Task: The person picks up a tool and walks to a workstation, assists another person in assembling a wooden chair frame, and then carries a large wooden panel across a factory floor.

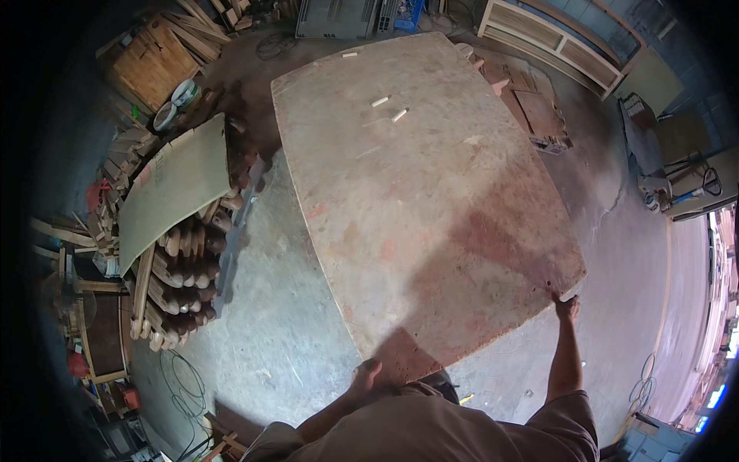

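Note:
A large, worn flat board [431, 177] stretches away in front of me, stained grey, pink and brown. At its near left corner my left hand [366, 377] grips the edge, thumb up and the other fingers mostly hidden. My right hand [568, 307] is closed at the near right corner, apparently around the edge. A small whitish piece [570, 292] shows right beside those fingers; whether it is held or only lies there I cannot tell. Toward the far end, short white sticks lie on the board: one stick [399, 115], a second stick [380, 101] and a third stick [350, 55].
Left of the board stands a stack of rounded wooden parts [185, 262] under a pale green sheet [177, 185]. Buckets [185, 93] and scrap wood lie behind it. Flat brown panels [539, 112] rest at the far right, near a wooden frame [550, 48]. A cable [181, 396] coils on the floor.

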{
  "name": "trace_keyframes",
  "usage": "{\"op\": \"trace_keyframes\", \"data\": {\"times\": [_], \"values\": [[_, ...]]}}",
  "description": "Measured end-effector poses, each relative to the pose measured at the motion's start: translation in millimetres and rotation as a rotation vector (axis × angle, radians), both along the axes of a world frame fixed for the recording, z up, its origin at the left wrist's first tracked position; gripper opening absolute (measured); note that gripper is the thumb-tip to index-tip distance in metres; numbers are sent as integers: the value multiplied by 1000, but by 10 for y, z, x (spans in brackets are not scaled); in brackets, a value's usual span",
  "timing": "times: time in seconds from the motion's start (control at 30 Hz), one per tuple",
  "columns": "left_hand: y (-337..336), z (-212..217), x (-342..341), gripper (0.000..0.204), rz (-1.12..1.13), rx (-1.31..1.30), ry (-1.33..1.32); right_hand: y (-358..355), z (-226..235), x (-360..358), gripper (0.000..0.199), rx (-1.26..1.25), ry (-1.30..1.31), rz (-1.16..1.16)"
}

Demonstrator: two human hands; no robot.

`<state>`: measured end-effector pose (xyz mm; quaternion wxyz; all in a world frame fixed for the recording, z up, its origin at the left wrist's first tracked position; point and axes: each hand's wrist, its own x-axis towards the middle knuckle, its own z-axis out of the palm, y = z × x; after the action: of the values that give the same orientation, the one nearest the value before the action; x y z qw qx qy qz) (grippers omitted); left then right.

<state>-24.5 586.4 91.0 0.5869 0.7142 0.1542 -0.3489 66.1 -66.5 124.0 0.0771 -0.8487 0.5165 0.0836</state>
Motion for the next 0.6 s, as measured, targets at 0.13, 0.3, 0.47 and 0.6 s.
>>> {"op": "trace_keyframes", "data": {"times": [0.13, 0.3, 0.47, 0.6], "values": [[-92, 166, -473, 38, 113, -102, 101, -562, -112, -512, 88, -180, -12, 20], [-178, 275, -1002, 32, 111, -51, 38, -720, 48, -701, 30, 286, -280, 316], [638, -552, -1688, 36, -729, 149, -825, -1143, -342, -1213, 59, -238, -71, 142], [130, -154, -1429, 39, -108, 138, 182, -1070, -487, -2107, 61, -253, -130, -65]]}}
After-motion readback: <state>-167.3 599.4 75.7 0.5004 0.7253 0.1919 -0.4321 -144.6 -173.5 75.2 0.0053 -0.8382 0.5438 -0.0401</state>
